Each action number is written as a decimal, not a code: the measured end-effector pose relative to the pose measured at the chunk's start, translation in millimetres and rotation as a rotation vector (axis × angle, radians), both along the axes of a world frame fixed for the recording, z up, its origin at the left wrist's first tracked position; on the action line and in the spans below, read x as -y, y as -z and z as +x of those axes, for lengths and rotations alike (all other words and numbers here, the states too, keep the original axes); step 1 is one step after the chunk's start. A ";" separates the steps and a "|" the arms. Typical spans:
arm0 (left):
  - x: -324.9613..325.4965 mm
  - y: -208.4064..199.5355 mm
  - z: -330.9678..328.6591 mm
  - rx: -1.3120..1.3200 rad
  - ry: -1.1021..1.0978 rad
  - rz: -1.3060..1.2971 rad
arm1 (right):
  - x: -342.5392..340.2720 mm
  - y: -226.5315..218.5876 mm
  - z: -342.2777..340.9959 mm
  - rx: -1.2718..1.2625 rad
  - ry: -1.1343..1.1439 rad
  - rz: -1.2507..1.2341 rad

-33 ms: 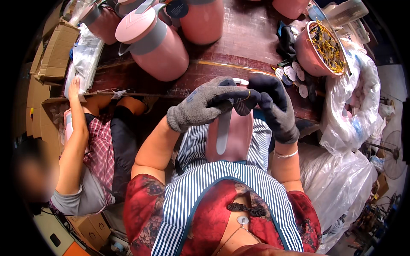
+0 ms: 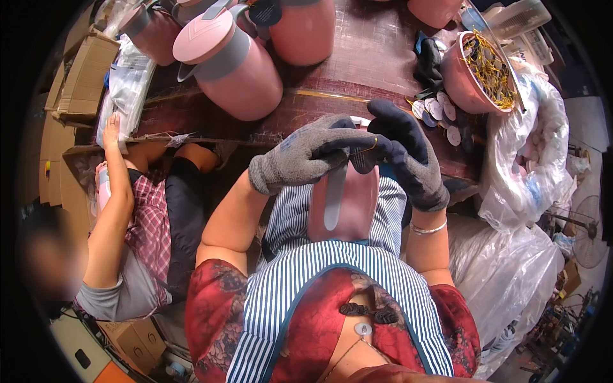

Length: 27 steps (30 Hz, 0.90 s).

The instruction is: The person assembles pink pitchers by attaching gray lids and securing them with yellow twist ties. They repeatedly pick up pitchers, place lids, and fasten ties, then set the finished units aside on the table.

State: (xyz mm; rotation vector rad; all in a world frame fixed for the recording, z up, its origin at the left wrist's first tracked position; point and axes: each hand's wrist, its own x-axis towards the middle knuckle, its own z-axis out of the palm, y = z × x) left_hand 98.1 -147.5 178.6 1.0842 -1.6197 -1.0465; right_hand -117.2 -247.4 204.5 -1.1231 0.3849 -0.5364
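Observation:
A pink jug (image 2: 357,198) with a grey handle (image 2: 333,198) stands in my lap against the striped apron, its upper end largely covered by my hands. Both hands wear grey knit gloves with dark coated fingers. My left hand (image 2: 313,153) closes over the jug's top, its fingertips pinching at a gold cord with a dark hang tag (image 2: 364,161). My right hand (image 2: 412,153) meets it from the right, thumb and a fingertip pressed together at the cord, other fingers raised and bent. Exactly which fingertips grip the cord is hard to see.
Several pink jugs, one with a grey collar (image 2: 236,83), stand on the dark red table (image 2: 370,51). A pink tub (image 2: 469,80) holds gold-corded tags; round tags (image 2: 440,108) lie beside it. Plastic bags (image 2: 511,274) hang at right. A co-worker's arm (image 2: 112,198) is at left.
My right hand's upper fingers have lifted and straightened somewhat, moving up and slightly left. My left hand, the jug and the tag stay nearly where they were.

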 end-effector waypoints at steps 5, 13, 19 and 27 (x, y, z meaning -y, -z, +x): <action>10.6 -3.1 -2.0 -0.112 0.085 -0.038 | 21.5 17.9 -0.1 0.044 -0.204 -0.124; -4.0 17.1 -23.5 -0.870 -0.114 0.226 | -33.7 57.4 -4.4 0.234 0.345 -0.445; 11.5 9.5 -30.7 -0.861 -0.479 -0.042 | -64.0 50.0 -11.1 -0.035 0.368 -0.333; 49.5 69.4 -35.8 -0.305 -0.643 0.090 | -87.3 31.7 -0.4 -0.534 0.337 -0.943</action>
